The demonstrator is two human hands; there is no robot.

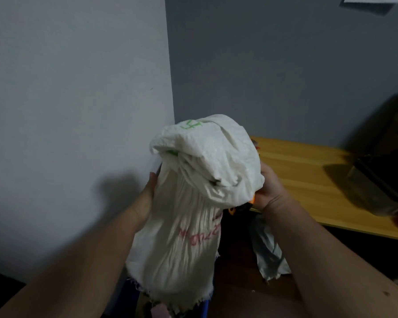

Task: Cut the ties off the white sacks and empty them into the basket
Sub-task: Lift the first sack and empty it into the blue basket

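Your left hand [147, 198] and right hand [269, 191] hold the white sack [193, 203] upside down. If your grip slips, things may miss the basket [205, 306].

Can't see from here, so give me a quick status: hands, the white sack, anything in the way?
Left hand and right hand grip the white sack from both sides. Sack upended, frayed mouth down over blue basket. Orange-handled tool in right hand. No obstruction visible.
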